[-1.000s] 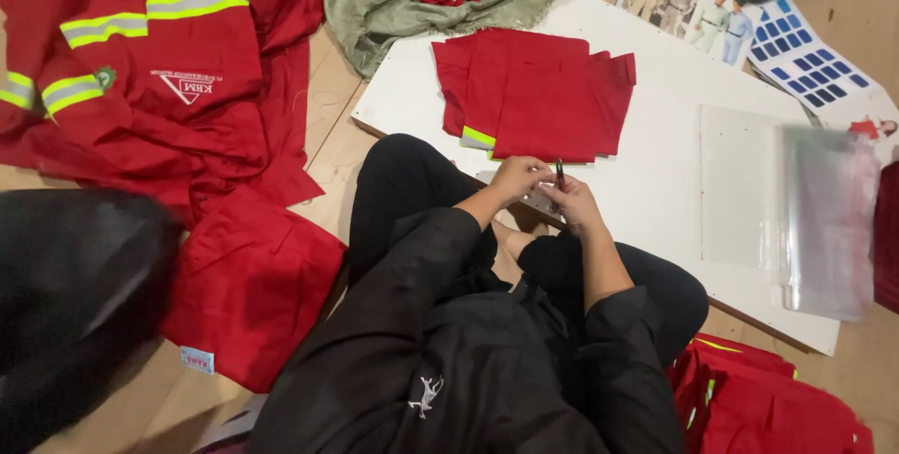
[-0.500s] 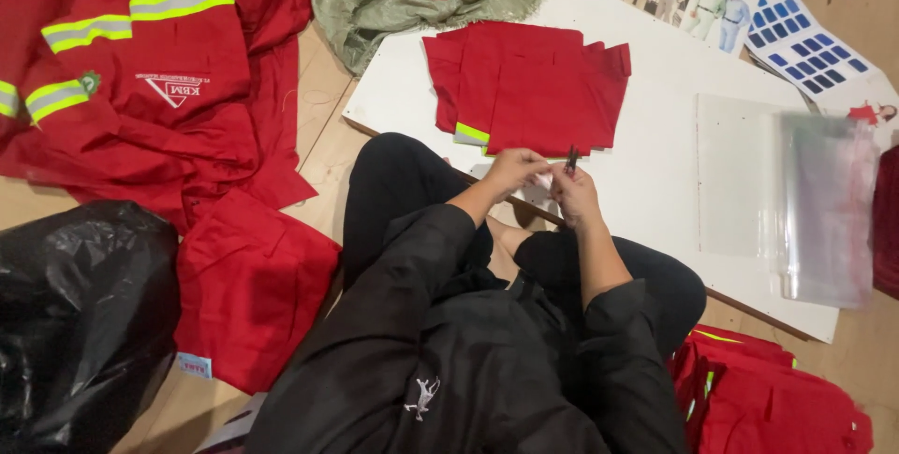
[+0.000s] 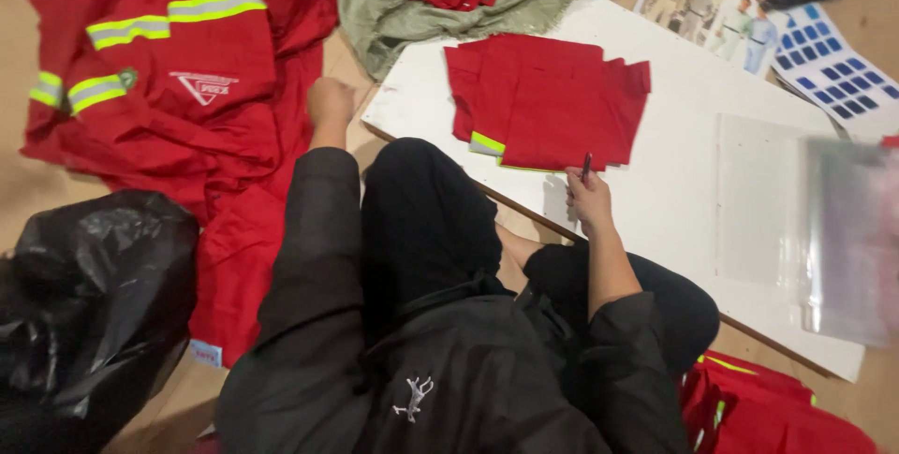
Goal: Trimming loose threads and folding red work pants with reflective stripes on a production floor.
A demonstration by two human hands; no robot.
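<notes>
We're looking down over a seated person in a black jacket (image 3: 449,379), legs folded against the near edge of a white board (image 3: 684,201) lying on the floor. The right hand (image 3: 587,199) rests on that near edge, fingers curled around a dark pen (image 3: 586,167) that stands nearly upright out of the fist, its tip just touching the lower edge of the folded red garment (image 3: 552,98). That garment lies flat toward the board's left end, a yellow-green reflective strip showing at its lower left corner. Over on the other side, the left hand (image 3: 330,103) is stretched out off the board's left corner, closed into a loose fist at the edge of the big red workwear jacket (image 3: 178,89) spread on the floor; we can't tell whether it grips any cloth. A black plastic bag (image 3: 89,304) bulges at lower left. On the board's right end, clear plastic sleeves (image 3: 824,229) lie stacked. Beyond the far edge we see an olive cloth (image 3: 421,14) with more red pieces on it, plus a sheet of blue swatches (image 3: 829,65).
</notes>
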